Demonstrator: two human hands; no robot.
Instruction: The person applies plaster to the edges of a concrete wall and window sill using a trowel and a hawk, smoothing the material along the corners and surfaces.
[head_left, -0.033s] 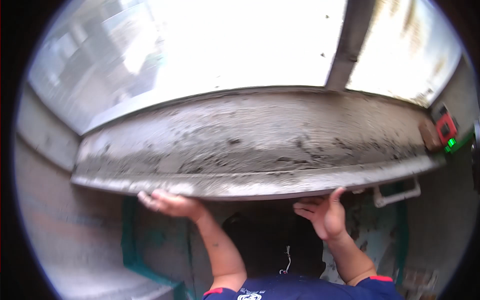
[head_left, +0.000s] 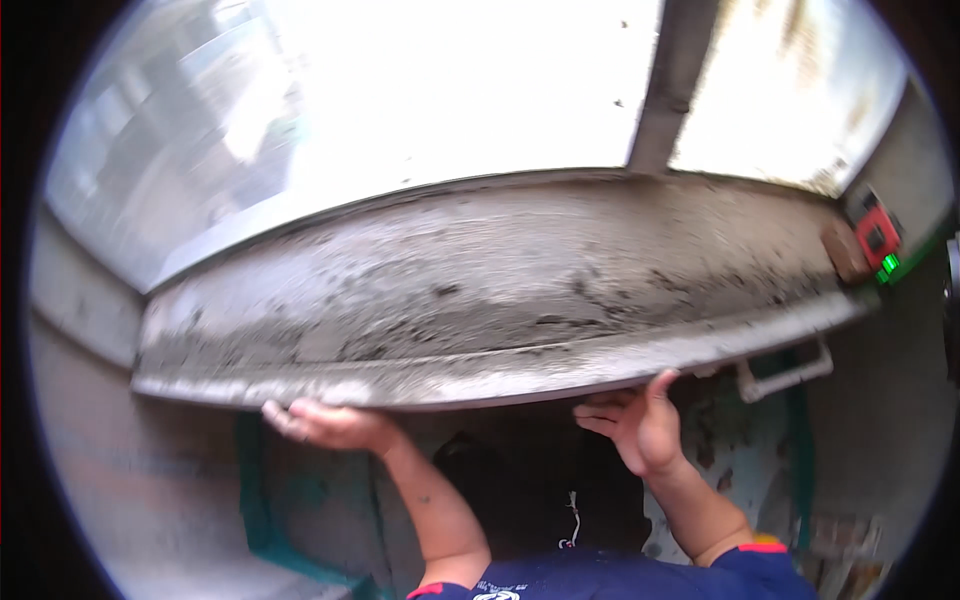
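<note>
A long, pale strip (head_left: 480, 384), smeared with mortar, runs along the front edge of a windowsill (head_left: 600, 232). Rough grey mortar (head_left: 470, 325) lies on the sill just behind it. My left hand (head_left: 338, 426) is palm up at the strip's lower edge, left of the middle, its fingers stretched out to the left. Farther right, my right hand (head_left: 648, 430) touches the same edge, thumb raised against it and fingers extended underneath. Both hands are open, without fingers wrapped round the strip. The strip's underside is hidden.
At the sill's right end, a brown block (head_left: 845, 252) sits beside a red device (head_left: 878, 236) with a green light. A pale, handle-shaped bracket (head_left: 788, 380) hangs below the strip. Bright window panes (head_left: 480, 90) rise behind the sill, split by a dark upright (head_left: 675, 85).
The whole view has shifted and tilted slightly, so the strip slopes more, lower on the left. Both hands keep nearly the same places along it.
</note>
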